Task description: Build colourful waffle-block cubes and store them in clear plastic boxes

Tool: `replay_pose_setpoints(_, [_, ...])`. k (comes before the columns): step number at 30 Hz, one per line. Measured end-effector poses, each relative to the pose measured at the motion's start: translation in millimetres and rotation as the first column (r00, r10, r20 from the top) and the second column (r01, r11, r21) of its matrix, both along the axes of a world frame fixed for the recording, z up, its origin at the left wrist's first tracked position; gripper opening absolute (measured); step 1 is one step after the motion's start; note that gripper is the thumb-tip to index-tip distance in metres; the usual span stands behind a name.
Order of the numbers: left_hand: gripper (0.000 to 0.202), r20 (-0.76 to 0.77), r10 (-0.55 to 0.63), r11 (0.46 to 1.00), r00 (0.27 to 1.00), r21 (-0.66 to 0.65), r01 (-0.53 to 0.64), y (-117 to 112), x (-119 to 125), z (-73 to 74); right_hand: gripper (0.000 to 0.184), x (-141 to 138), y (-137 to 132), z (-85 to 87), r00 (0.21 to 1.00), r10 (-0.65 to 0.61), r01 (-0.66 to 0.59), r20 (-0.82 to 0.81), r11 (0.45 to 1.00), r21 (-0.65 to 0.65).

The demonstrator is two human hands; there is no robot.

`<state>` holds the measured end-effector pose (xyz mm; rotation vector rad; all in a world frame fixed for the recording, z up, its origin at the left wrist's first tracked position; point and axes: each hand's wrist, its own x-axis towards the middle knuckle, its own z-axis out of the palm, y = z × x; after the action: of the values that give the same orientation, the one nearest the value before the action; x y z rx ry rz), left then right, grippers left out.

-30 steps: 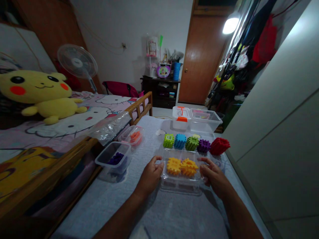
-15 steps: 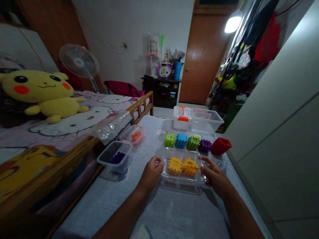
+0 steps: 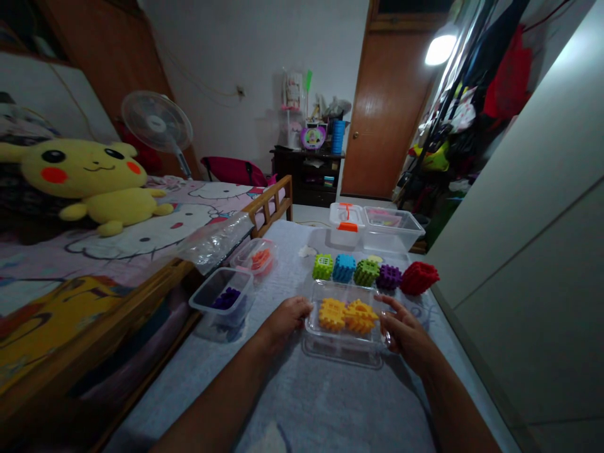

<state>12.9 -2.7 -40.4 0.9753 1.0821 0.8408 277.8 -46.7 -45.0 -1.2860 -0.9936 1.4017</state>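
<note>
A clear plastic container [image 3: 317, 328] holds several yellow interlocking blocks [image 3: 333, 314] with toothed edges. My left hand [image 3: 290, 316] is closed on its left edge, thumb and fingers pinching the rim. At the opposite side my right hand [image 3: 401, 328] grips the right edge, the index finger stretched along the corner. Below the near side shows a second clear rim [image 3: 342, 360]; whether it is a separate lid or part of the container I cannot tell. Just beyond stand block shapes in a row: lime [image 3: 323, 267], blue [image 3: 344, 268], green [image 3: 367, 272], purple [image 3: 389, 277] and red [image 3: 419, 278].
Left on the blue cloth [image 3: 325, 402] are a clear tub [image 3: 201, 305] with dark purple pieces and another tub [image 3: 238, 255] with orange pieces. A lidded box with orange latches [image 3: 346, 236] and a clear bin [image 3: 394, 238] stand behind. A wooden bed rail [image 3: 184, 277] borders the left.
The camera view has shifted slightly. My left hand's wrist and forearm have swung a little left, while its fingers stay at the container's edge. The right hand and container have barely moved.
</note>
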Motion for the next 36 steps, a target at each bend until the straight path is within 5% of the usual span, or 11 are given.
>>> replay_pose_setpoints(13, [0.023,0.264,0.018,0.989,0.964,-0.148,0.022,-32,-5,20.8,0.067,4,1,-3.8,0.984,-0.011,0.016,-0.18,1.0,0.022])
replay_pose_setpoints(19, [0.021,0.317,0.21,0.969,0.925,-0.193,-0.154,-33,-10,40.6,0.055,4,3,-5.5,0.949,-0.037,0.049,-0.314,0.998,0.03])
replay_pose_setpoints(29, [0.007,0.345,0.534,0.837,0.772,-0.089,-0.54,36,-3,81.3,0.048,0,6,-14.6,0.956,0.014,-0.01,-0.294,1.0,0.016])
replay_pose_setpoints(36, [0.005,0.189,0.674,0.714,0.714,0.082,-0.695,108,18,65.3,0.049,0,8,-19.2,0.953,0.025,-0.014,-0.302,0.999,0.041])
